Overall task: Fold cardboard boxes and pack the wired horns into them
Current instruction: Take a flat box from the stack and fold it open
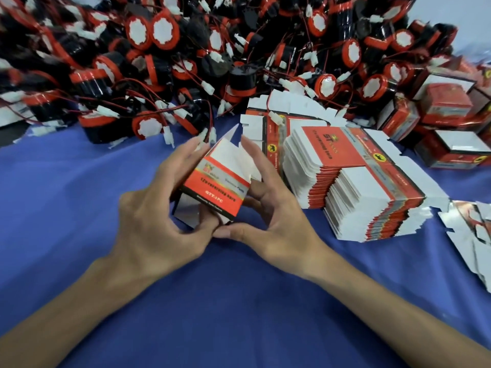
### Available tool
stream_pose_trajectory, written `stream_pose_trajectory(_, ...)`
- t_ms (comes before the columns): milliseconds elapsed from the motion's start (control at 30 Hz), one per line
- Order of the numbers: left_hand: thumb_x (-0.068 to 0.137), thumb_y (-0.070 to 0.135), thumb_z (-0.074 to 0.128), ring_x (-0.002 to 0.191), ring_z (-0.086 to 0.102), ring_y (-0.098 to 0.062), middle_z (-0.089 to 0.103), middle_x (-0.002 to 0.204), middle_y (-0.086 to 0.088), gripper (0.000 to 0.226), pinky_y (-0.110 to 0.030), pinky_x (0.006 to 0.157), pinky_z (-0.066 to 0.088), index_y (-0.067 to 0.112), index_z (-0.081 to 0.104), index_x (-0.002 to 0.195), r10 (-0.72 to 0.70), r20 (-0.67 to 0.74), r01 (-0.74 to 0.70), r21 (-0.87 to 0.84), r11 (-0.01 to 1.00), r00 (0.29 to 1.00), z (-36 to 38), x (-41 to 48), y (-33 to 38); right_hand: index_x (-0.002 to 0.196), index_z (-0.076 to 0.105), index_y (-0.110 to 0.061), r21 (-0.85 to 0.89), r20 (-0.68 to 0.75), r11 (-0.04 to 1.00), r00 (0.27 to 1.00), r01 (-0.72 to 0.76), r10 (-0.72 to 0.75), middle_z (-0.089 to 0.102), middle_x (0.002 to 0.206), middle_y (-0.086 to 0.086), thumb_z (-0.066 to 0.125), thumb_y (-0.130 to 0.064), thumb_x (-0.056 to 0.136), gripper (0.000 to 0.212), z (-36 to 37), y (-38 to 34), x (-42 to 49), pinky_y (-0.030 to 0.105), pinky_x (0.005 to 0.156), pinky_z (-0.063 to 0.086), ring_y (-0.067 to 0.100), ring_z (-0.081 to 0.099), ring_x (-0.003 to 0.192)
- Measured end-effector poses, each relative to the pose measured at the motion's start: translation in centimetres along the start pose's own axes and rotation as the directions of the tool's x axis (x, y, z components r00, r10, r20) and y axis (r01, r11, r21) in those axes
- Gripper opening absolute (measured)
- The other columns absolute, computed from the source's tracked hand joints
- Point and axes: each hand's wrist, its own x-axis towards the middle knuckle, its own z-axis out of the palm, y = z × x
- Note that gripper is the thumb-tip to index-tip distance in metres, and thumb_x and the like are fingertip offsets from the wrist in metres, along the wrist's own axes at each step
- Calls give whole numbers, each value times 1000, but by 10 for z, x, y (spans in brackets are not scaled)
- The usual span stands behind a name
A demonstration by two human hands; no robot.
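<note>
Item in hand: one box [216,191], half formed, held near centre over the cloth, far flaps standing open. Left hand [156,216]: fingers curled round its left side. Right hand [268,221]: fingers gripping its right side, thumb at the near bottom edge. Advice: square the walls and tuck the near flaps fully before loading. Surface: blue cloth [212,301]. Far: heap of wired horns [164,30]. Right: stack of flat boxes [372,187]; far right, folded boxes [446,102]. Pale wall [451,11] beyond.
</note>
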Motion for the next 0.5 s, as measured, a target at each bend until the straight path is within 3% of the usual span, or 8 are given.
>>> stream_pose_trajectory(100,68,35,61,106,50,25,51,132,26,82,0,81,43,16,30,142,-28,29,32,-133,991,999,1,-1,-4,145,3,-41,9,7,1000,1000,10,-10,65,120,10,73,-1,78,104,3,-2,-3,37,104,45,19,63,112)
stream_pose_trajectory(200,67,32,61,102,51,25,43,131,45,86,-2,78,46,15,28,144,8,58,4,-197,980,998,4,-4,-7,150,1,-33,26,24,999,999,27,-28,67,115,9,74,0,76,109,1,-2,-5,39,102,47,22,65,108)
stream_pose_trajectory(333,68,29,59,106,52,22,42,132,45,82,-2,80,45,10,30,143,96,145,-57,-253,966,985,5,-4,-12,153,2,-28,88,47,996,999,-12,8,62,122,1,77,0,69,116,0,-7,-5,50,98,49,26,62,113)
stream_pose_trajectory(433,68,26,57,109,60,6,53,129,33,84,-13,81,52,11,30,146,169,233,-73,-370,926,958,2,-3,-18,151,5,-36,128,68,992,998,-16,7,63,118,1,74,1,73,111,2,-8,-7,37,92,53,21,67,104)
stream_pose_trajectory(500,72,29,59,119,59,-11,54,134,16,84,-25,88,53,11,28,149,177,308,2,-502,865,935,2,-4,-21,147,7,-45,127,52,992,999,-18,11,67,107,-1,73,-2,75,106,5,-9,-6,26,82,54,15,70,90)
